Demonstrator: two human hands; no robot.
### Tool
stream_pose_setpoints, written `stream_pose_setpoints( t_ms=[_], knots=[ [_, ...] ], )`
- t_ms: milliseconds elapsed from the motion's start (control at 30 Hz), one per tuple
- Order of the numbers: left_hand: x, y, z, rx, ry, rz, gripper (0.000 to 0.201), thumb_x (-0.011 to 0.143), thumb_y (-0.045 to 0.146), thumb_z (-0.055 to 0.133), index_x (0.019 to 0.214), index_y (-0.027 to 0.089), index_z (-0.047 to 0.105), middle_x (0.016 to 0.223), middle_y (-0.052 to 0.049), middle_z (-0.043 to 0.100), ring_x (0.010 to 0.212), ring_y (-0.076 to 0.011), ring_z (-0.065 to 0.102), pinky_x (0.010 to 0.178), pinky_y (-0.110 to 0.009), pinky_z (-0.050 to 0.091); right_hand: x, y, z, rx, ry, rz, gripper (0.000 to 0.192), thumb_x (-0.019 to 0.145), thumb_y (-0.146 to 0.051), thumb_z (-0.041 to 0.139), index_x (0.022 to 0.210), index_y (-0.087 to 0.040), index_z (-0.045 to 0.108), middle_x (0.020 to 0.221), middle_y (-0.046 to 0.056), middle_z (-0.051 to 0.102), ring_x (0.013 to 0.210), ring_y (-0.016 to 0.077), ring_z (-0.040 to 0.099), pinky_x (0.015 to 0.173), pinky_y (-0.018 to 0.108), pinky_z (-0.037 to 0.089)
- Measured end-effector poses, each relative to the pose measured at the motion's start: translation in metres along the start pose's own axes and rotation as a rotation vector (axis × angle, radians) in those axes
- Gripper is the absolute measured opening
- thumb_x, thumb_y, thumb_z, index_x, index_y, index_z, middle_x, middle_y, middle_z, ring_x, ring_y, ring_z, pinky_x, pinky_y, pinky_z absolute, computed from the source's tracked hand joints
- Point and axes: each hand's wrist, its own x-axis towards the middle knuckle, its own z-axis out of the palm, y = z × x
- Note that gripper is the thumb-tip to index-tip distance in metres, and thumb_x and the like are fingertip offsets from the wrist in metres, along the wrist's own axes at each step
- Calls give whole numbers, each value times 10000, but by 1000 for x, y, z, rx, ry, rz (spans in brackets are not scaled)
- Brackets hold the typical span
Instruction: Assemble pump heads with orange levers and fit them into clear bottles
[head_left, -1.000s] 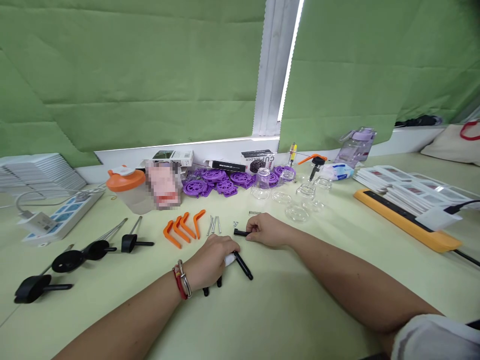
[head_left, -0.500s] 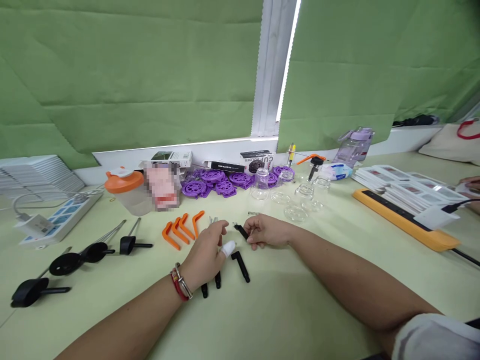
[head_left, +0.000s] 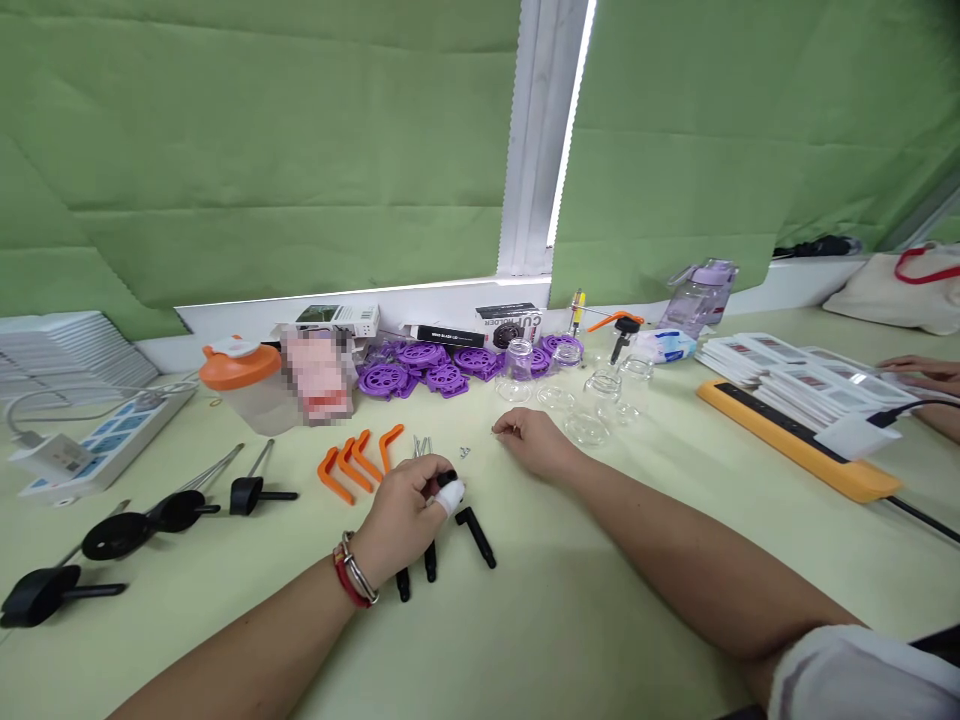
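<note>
protruding from left hand [head_left: 403, 514], black part [head_left: 448, 477]

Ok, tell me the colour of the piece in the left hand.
The piece in the left hand is black where visible, in the head view.

Green covering [head_left: 262, 150] facing me, white power strip [head_left: 133, 437] on my left, orange-lidded shaker [head_left: 253, 390] near it, lilac bottle [head_left: 702, 298] near a soft packet [head_left: 667, 346], red-handled bag [head_left: 885, 292] at my far right

Levers [head_left: 358, 471] left of bolts [head_left: 417, 447], tubes [head_left: 481, 541] in front, discs [head_left: 446, 378] behind, cups [head_left: 602, 390] behind rightward
</note>
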Motion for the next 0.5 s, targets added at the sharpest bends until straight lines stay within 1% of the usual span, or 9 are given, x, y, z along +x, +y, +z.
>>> stream_pose_setpoints(
  t_ms=[33, 100, 200, 267, 367, 500],
  knots=[
    [1, -1, 0, 4, 3, -18, 133, 805, 305, 514, 798, 189, 579, 669, 3, 535, 625, -140, 470, 576, -255, 387, 3, 2, 0, -50, 41, -13, 165, 787, -135, 526, 843, -169, 678, 850, 47, 617, 722, 140, 550, 675, 267, 419],
    [2, -2, 1, 11, 0, -42, 125, 795, 304, 517, 785, 191, 571, 647, 12, 515, 609, -137, 459, 555, -248, 375, 7, 5, 1, -127, 62, -48, 188, 803, -124, 517, 846, -174, 693, 890, 60, 610, 764, 149, 559, 710, 271, 418],
    [3, -2, 2, 16, -21, -55, 117, 789, 295, 508, 782, 193, 566, 638, 17, 505, 597, -134, 456, 545, -247, 370, 10, 6, 6, -208, 33, -86, 192, 824, -141, 522, 847, -189, 707, 892, 60, 601, 806, 159, 567, 730, 270, 409],
    [2, -2, 3, 23, -34, -60, 114, 784, 289, 506, 787, 194, 568, 633, 18, 505, 588, -134, 454, 538, -248, 368, 11, 6, 8, -246, 12, -106, 198, 836, -153, 518, 827, -200, 710, 890, 52, 596, 814, 158, 568, 716, 264, 400],
    [2, -2, 3, 41, -39, -59, 117, 777, 291, 514, 800, 194, 575, 639, 15, 506, 597, -140, 463, 542, -253, 375, 11, 6, 10, -300, -11, -112, 204, 837, -150, 517, 785, -204, 707, 888, 41, 591, 808, 152, 562, 695, 254, 385],
    [2, -3, 3, 70, -38, -38, 133, 776, 298, 522, 823, 192, 588, 665, 3, 521, 652, -160, 497, 588, -272, 407, 11, 5, 10, -324, -31, -108, 201, 831, -142, 517, 766, -198, 699, 886, 37, 592, 796, 147, 552, 674, 248, 369]
  ],
)
